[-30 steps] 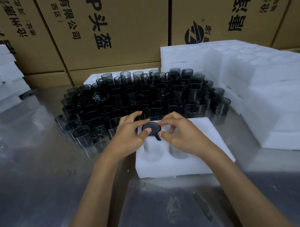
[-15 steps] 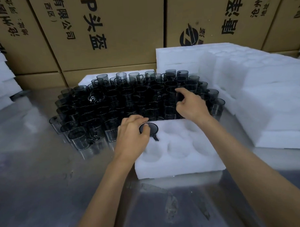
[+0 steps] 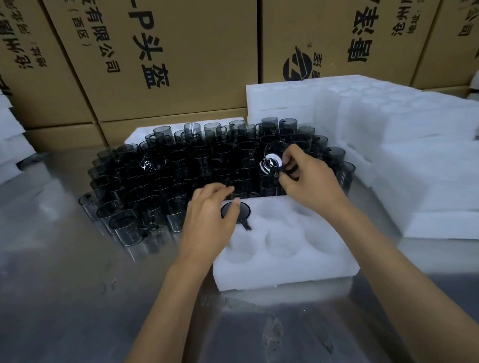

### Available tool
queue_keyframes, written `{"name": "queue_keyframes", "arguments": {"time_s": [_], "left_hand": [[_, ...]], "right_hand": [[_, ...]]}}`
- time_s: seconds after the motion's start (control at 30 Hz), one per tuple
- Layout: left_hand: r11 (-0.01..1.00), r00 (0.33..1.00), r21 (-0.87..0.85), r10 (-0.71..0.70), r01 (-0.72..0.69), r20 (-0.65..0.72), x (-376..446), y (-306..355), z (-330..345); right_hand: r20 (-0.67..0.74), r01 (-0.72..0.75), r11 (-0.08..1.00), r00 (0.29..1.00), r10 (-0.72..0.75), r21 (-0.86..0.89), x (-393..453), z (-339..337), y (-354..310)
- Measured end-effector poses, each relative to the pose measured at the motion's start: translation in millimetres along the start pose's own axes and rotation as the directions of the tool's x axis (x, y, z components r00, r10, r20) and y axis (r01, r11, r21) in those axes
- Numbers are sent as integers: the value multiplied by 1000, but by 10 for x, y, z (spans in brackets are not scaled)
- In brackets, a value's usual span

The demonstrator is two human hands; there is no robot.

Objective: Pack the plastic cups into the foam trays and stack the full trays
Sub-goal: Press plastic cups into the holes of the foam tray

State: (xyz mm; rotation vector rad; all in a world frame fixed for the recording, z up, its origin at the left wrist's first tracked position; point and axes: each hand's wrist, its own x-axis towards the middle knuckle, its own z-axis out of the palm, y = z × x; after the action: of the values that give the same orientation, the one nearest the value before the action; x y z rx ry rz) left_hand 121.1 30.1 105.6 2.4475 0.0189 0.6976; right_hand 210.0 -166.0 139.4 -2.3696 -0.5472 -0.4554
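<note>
A white foam tray with round pockets lies on the metal table in front of me. One dark smoky cup sits in its far left pocket, handle pointing toward me. My left hand rests beside that cup, fingers loosely bent over its rim. Behind the tray stands a crowd of several dark transparent cups. Above that crowd my right hand pinches a tilted cup by its handle, its shiny base facing me.
Stacks of white foam trays fill the right side, and more foam sits at the far left. Cardboard boxes wall off the back. The table surface is reflective metal.
My right hand left the tray, reached into the crowd of cups and lifted one by its handle. My left hand stayed at the cup seated in the tray.
</note>
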Motion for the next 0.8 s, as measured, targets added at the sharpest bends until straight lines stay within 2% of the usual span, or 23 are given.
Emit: {"name": "queue_keyframes", "arguments": {"time_s": [0.1, 0.2, 0.27, 0.43, 0.57, 0.63, 0.7, 0.8], "left_hand": [[983, 996, -166, 64, -73, -59, 67, 134, -29], [932, 989, -355, 115, -74, 95, 155, 325, 6], [909, 977, -412, 145, -67, 159, 172, 431, 62], [924, 992, -374, 114, -84, 58, 125, 477, 155], [948, 996, -318, 61, -36, 69, 97, 437, 147], [959, 993, -282, 15, 18, 114, 80, 389, 135], [965, 984, -255, -16, 61, 175, 62, 352, 131], [964, 970, -262, 13, 53, 243, 36, 339, 138]], "right_hand": [[36, 47, 997, 998, -50, 56, -234, -126, 34], [30, 85, 978, 995, -92, 192, -423, -181, 38], [22, 111, 965, 993, -120, 236, -509, -180, 10], [-21, 161, 882, 985, -170, 442, -555, -168, 16], [53, 59, 727, 990, -130, 684, -534, -222, 31], [117, -32, 667, 990, -82, 745, -538, -218, 36], [149, -104, 663, 989, -11, 742, -548, -194, 44], [166, -129, 740, 986, 24, 660, -549, -152, 50]]}}
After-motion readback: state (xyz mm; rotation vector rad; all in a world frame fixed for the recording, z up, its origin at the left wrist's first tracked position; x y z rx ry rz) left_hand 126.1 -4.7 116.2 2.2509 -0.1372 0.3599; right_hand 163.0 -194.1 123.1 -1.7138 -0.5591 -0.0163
